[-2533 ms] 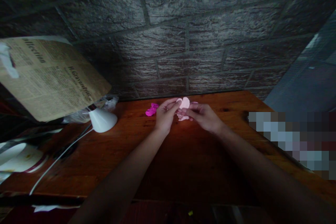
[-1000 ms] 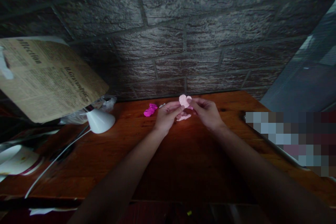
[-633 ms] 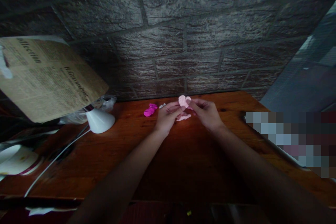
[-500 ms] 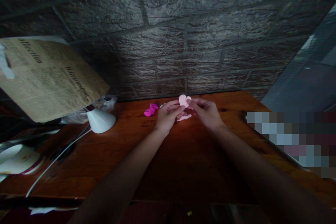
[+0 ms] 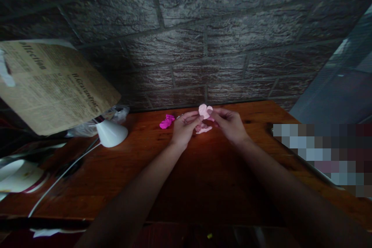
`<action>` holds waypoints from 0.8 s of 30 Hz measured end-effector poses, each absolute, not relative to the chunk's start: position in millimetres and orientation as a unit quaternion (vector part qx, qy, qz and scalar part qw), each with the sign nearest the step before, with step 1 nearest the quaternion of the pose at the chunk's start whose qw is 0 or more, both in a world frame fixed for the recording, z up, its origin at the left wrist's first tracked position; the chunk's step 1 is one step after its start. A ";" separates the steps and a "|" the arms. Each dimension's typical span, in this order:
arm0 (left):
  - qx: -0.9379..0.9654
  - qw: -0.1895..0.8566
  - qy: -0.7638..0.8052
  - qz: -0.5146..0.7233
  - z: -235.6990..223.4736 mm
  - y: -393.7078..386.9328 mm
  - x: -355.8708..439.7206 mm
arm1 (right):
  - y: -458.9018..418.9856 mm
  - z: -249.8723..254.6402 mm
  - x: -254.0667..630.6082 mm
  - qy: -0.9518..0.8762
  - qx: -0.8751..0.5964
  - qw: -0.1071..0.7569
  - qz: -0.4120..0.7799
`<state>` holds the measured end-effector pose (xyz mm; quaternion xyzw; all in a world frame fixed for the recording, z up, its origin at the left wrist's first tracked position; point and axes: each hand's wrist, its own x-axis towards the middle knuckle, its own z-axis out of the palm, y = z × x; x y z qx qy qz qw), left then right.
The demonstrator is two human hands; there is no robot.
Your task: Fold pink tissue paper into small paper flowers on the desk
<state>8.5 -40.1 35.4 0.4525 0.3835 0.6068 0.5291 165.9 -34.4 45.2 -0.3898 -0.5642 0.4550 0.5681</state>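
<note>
Between my two hands is a pale pink heart-shaped piece (image 5: 205,111), thin and soft-looking like paper or clay; its material is unclear. My left hand (image 5: 183,126) pinches its lower left edge between thumb and fingers. On the other side, the thumb and fingers of my right hand (image 5: 228,122) grip its right lobe. Just below, a crumpled pale pink piece (image 5: 204,128) lies on the wooden table, partly behind my left fingers. A bright magenta crumpled piece (image 5: 167,121) rests to the left of my left hand.
A lamp with a newsprint-patterned shade (image 5: 61,85) and white base (image 5: 112,133) stands at the left, its white cord (image 5: 62,176) crossing the table (image 5: 122,186). A white cup (image 5: 21,176) is at far left. A stone-patterned wall (image 5: 186,46) rises behind; a blurred-out flat device (image 5: 314,159) lies right.
Both hands keep their pinch on the heart-shaped piece, which has tilted and shifted very slightly to the right. The other things have stayed put.
</note>
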 end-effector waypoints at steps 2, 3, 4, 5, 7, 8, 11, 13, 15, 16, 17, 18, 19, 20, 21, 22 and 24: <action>0.447 0.534 0.381 0.608 35.4 -39.5 8.1 | -34.9 45.6 165.6 -0.561 -0.387 0.566 0.463; 0.445 0.536 0.378 0.610 35.5 -39.4 8.3 | -35.1 45.8 165.4 -0.559 -0.386 0.566 0.467; 0.443 0.537 0.375 0.613 35.7 -39.6 8.6 | -35.3 46.0 165.3 -0.556 -0.385 0.567 0.470; 0.442 0.537 0.372 0.614 36.0 -40.0 9.1 | -35.5 46.2 165.1 -0.554 -0.385 0.568 0.472; 0.447 0.540 0.366 0.613 36.8 -41.5 10.6 | -35.5 46.2 164.8 -0.553 -0.387 0.569 0.470; 0.452 0.541 0.364 0.609 37.3 -42.5 11.3 | -35.4 46.1 164.7 -0.554 -0.387 0.569 0.469; 0.463 0.540 0.368 0.599 38.5 -44.6 12.5 | -34.7 45.0 164.5 -0.559 -0.381 0.568 0.468; 0.461 0.536 0.372 0.602 38.7 -44.8 12.3 | -34.0 44.0 164.6 -0.565 -0.376 0.566 0.467; 0.459 0.534 0.372 0.604 38.3 -44.1 11.7 | -33.4 43.0 164.9 -0.572 -0.376 0.564 0.463; 0.461 0.534 0.372 0.603 37.9 -43.7 11.5 | -33.1 42.5 165.1 -0.574 -0.377 0.563 0.460; 0.463 0.533 0.372 0.602 37.6 -43.5 11.3 | -32.7 42.2 165.3 -0.575 -0.379 0.562 0.458; 0.464 0.532 0.372 0.602 37.4 -43.4 11.4 | -32.4 41.9 165.4 -0.574 -0.380 0.563 0.458; 0.466 0.531 0.372 0.603 37.4 -43.5 11.5 | -32.2 41.6 165.4 -0.572 -0.379 0.563 0.460; 0.466 0.529 0.371 0.604 37.6 -43.6 11.8 | -31.9 41.4 165.2 -0.569 -0.378 0.564 0.465; 0.465 0.527 0.371 0.607 37.9 -43.8 12.2 | -31.7 41.3 164.9 -0.563 -0.374 0.565 0.474; 0.462 0.526 0.372 0.610 38.4 -43.9 12.5 | -31.5 41.2 164.5 -0.555 -0.368 0.565 0.487; 0.450 0.525 0.376 0.616 39.4 -43.3 12.6 | -31.4 41.2 163.4 -0.539 -0.363 0.561 0.514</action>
